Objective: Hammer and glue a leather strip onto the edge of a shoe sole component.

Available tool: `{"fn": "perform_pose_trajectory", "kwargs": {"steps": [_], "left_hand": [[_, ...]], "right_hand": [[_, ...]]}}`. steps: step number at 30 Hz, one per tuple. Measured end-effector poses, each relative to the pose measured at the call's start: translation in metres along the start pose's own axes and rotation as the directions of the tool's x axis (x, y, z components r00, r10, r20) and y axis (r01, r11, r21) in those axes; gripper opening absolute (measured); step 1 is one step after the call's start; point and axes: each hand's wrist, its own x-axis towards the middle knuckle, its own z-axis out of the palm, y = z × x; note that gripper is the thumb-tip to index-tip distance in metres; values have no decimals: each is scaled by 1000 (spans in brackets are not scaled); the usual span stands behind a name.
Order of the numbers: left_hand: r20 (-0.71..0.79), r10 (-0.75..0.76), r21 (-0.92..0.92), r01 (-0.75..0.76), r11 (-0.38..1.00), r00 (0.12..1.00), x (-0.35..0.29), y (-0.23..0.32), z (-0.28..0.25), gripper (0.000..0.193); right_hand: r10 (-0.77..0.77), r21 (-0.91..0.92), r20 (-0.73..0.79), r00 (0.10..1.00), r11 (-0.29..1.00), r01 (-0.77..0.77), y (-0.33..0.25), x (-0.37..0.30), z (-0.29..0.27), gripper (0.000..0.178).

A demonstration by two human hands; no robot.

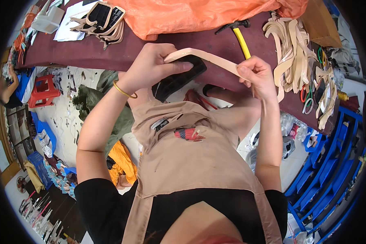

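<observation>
A glossy beige strip (211,58) stretches between my two hands above the near edge of the table. My left hand (152,67) is closed around its left end, with the thumb laid along it. Below that thumb hangs a black ribbed panel (179,79); whether it is joined to the strip is hidden. My right hand (258,77) pinches the strip's other end between thumb and fingers. The strip bends near its middle-left and slopes down toward the right.
On the maroon table (162,46) lie an orange sheet (183,18), a yellow-handled hammer (240,40), a pile of beige strips (290,53) and black panels with beige edges (103,22). A red stool (44,90), a blue rack (325,171) and another person's arm (12,85) are farther out.
</observation>
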Motion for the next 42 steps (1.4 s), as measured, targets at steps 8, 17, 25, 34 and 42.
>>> {"fn": "perform_pose_trajectory", "kwargs": {"steps": [8, 17, 25, 34, 42], "left_hand": [[-182, -46, -401, -31, 915, 982, -15, -10, 13, 18], [-262, -73, -540, -83, 838, 962, -21, -6, 23, 15], [-240, -119, -641, -65, 765, 964, -26, -6, 26, 18], [-172, -64, -393, -9, 920, 983, -27, -20, 21, 17], [-265, -60, -520, -90, 849, 962, -27, -15, 24, 18]], "right_hand": [[39, 212, 60, 997, 976, -51, 23, 8, 34, 12], [45, 292, 59, 997, 955, -61, 30, 8, 52, 14], [31, 292, 60, 998, 955, -47, 33, 6, 53, 12], [-16, -94, 43, 999, 995, 20, -23, 12, 13, 13], [26, 85, 44, 999, 996, -30, 9, 11, 37, 16]]}}
